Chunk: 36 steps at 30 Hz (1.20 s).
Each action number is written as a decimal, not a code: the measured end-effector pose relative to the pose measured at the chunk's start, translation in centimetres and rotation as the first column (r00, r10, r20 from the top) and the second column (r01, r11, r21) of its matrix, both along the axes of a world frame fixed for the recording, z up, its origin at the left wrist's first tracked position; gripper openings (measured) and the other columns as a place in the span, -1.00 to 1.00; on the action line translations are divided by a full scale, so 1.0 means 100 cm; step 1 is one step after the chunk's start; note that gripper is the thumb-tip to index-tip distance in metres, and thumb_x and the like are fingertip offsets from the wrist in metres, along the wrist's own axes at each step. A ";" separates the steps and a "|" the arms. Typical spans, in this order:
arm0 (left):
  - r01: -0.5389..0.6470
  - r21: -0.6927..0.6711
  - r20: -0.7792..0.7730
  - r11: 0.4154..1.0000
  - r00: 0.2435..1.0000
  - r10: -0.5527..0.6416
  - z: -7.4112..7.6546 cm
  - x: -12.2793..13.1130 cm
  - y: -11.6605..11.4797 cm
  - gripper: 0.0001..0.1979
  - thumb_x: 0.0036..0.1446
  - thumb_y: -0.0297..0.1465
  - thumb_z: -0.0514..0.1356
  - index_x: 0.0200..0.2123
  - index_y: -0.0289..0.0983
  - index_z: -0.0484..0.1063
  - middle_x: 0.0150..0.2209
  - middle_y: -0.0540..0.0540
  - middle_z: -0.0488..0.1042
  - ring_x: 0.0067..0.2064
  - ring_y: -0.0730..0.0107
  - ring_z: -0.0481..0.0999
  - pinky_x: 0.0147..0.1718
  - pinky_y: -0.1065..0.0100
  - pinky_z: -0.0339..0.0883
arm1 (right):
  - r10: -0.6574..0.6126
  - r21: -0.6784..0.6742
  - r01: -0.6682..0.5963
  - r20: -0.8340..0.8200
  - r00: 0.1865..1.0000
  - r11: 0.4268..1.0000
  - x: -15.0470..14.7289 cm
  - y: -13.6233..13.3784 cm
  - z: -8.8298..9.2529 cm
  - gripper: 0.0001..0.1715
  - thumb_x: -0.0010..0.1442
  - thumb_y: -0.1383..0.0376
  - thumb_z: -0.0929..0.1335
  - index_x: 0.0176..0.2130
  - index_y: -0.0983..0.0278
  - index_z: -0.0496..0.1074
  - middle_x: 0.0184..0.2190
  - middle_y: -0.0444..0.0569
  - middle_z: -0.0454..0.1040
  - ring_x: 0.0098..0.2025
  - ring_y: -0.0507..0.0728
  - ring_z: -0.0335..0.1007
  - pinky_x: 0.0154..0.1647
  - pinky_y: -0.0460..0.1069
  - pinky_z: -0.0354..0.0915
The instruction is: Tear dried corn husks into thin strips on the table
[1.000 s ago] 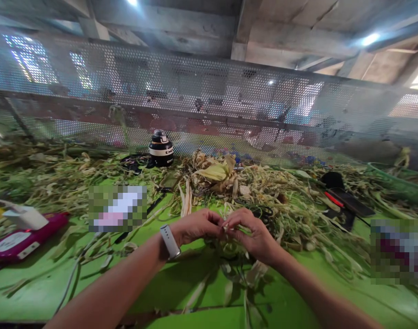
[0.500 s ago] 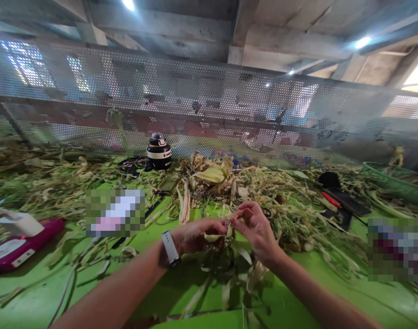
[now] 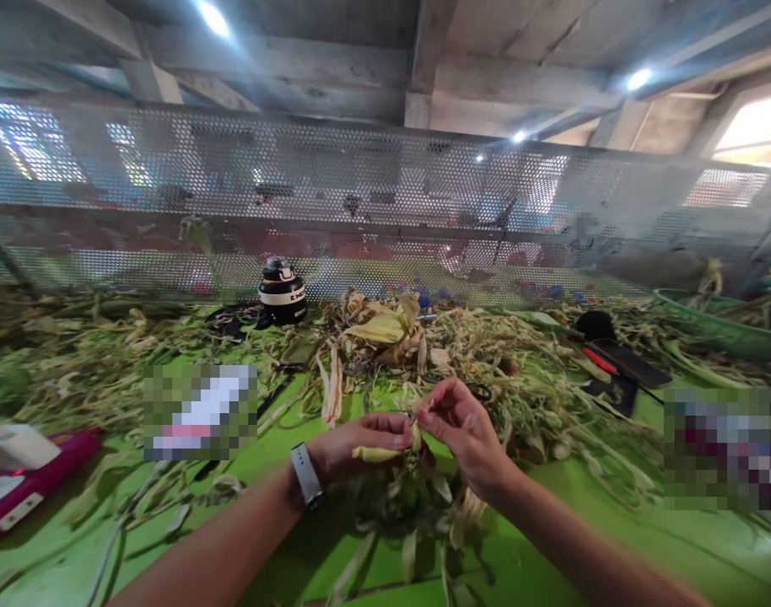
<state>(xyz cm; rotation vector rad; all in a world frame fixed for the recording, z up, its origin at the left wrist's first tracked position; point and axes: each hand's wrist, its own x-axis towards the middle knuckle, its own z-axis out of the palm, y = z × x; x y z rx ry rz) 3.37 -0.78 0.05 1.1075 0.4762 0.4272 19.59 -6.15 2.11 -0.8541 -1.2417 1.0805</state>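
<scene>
My left hand (image 3: 369, 440), with a grey-banded watch (image 3: 307, 476) on its wrist, is closed on a bundle of dried plant leaves (image 3: 416, 482). A pale yellow-green leaf (image 3: 376, 453) sticks out to the left from under its fingers. From the right, my right hand (image 3: 458, 426) pinches the top of the same bundle between thumb and fingers. Long leaf strips hang below both hands toward the green tabletop (image 3: 265, 552). Just beyond lies a heap of dry husk-like leaves (image 3: 385, 329).
A black bottle (image 3: 283, 291) stands at the back before a perforated metal screen (image 3: 360, 185). A magenta power strip (image 3: 37, 485) with a white plug lies at left. At right are a dark phone-like slab (image 3: 632, 367) and a green basket (image 3: 708, 329). Loose leaves cover much of the table.
The view has shifted slightly, so the surroundings sit a little further left. Both hands stay together at the bundle; the yellow-green leaf now points further out to the left.
</scene>
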 end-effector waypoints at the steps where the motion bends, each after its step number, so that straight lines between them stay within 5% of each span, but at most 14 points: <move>1: 0.014 -0.023 -0.007 1.000 1.000 -0.015 0.001 -0.001 0.000 -0.69 -0.27 -0.28 0.38 -0.45 -0.36 0.49 -0.46 -0.09 0.45 -0.43 0.46 0.38 -0.37 0.41 0.19 | -0.003 0.010 0.003 0.026 1.000 1.000 0.000 -0.001 0.000 -0.66 -0.03 0.19 0.45 -0.39 0.23 0.21 -0.47 -0.15 0.33 -0.45 0.00 0.28 -0.44 -0.11 0.28; 7: 0.036 -0.120 0.011 0.992 0.999 -0.035 0.010 -0.002 -0.006 -0.71 -0.30 -0.32 0.40 -0.48 -0.35 0.48 -0.50 -0.05 0.44 -0.45 0.44 0.42 -0.35 0.39 0.23 | -0.011 0.075 0.001 0.141 0.990 0.997 0.000 -0.005 0.000 -0.73 0.04 0.21 0.41 -0.36 0.24 0.23 -0.42 -0.13 0.32 -0.38 0.01 0.28 -0.38 -0.09 0.27; 13: 0.080 -0.057 0.108 0.995 0.991 -0.073 0.013 -0.002 -0.006 -0.77 -0.17 -0.33 0.34 -0.44 -0.34 0.44 -0.46 -0.08 0.46 -0.35 0.32 0.48 -0.24 0.31 0.28 | -0.078 0.119 0.062 0.129 0.989 0.991 0.003 -0.005 0.003 -0.76 0.04 0.24 0.41 -0.37 0.23 0.26 -0.42 -0.14 0.32 -0.37 0.00 0.28 -0.35 -0.10 0.27; 20: 0.101 0.002 0.049 0.995 0.994 -0.100 0.014 -0.004 0.004 -0.73 -0.16 -0.29 0.34 -0.45 -0.35 0.40 -0.53 -0.07 0.48 -0.53 0.49 0.42 -0.53 0.49 0.23 | -0.061 0.172 0.017 0.258 0.964 0.985 0.011 0.001 0.000 -0.85 0.10 0.28 0.36 -0.28 0.23 0.31 -0.46 -0.15 0.34 -0.43 -0.01 0.28 -0.43 -0.13 0.24; 25: 0.146 0.031 -0.095 0.989 0.985 -0.142 0.014 -0.006 0.012 -0.70 -0.21 -0.28 0.37 -0.45 -0.35 0.42 -0.56 0.00 0.46 -0.62 0.60 0.34 -0.66 0.56 0.09 | -0.028 0.309 -0.172 0.549 0.835 0.936 0.025 0.005 0.008 -0.88 0.17 0.35 0.27 -0.32 0.27 0.41 -0.40 -0.06 0.37 -0.34 0.04 0.31 -0.32 -0.06 0.25; 30: 0.199 0.096 -0.199 0.975 0.964 -0.177 0.015 -0.008 0.015 -0.70 -0.24 -0.27 0.38 -0.49 -0.37 0.47 -0.64 0.07 0.39 -0.67 0.68 0.22 -0.69 0.57 0.00 | 0.087 0.243 -0.421 0.774 0.627 0.874 0.035 0.001 0.023 -0.76 0.12 0.30 0.28 -0.17 0.28 0.36 -0.26 0.00 0.39 -0.20 0.12 0.31 -0.16 0.03 0.25; 36: 0.222 0.117 -0.231 0.968 0.954 -0.190 0.010 -0.007 0.016 -0.71 -0.29 -0.27 0.40 -0.49 -0.34 0.50 -0.58 0.05 0.45 -0.59 0.63 0.30 -0.59 0.55 0.12 | -0.177 0.331 -0.424 0.915 0.362 0.843 0.030 -0.006 0.022 -0.17 -0.09 -0.07 0.40 0.04 0.32 0.19 -0.05 0.15 0.33 0.00 0.25 0.21 0.01 0.14 0.14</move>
